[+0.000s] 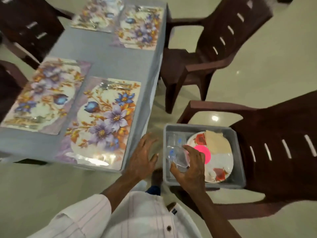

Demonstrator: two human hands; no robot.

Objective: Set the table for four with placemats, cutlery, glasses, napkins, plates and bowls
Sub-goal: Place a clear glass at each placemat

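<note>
- Grey tub [197, 127]: stands on the seat of the near brown chair [274, 152], right of the table's near corner.
- Tub contents: 1 white plate [221, 169] with red flowers fills the right part. A pink dish [203, 152] and folded beige napkins [217, 143] lie on it. At least 1 clear tumbler [175, 139] stands in the left part.
- Right hand [192, 167]: fingers and thumb curled round a clear glass [178, 158] with a blue mark, held tilted over the tub's left half.
- Left hand [142, 155]: released, fingers spread, holding nothing, between the table corner and the tub.
- Table [109, 60]: grey cloth bearing 4 floral placemats, 2 near and 2 far.
- Near right placemat [103, 121]: cutlery [113, 85] lies along its far edge. Cutlery on the other 3 mats is blurred.
- Far chair [214, 48]: stands at the table's right side.
</note>
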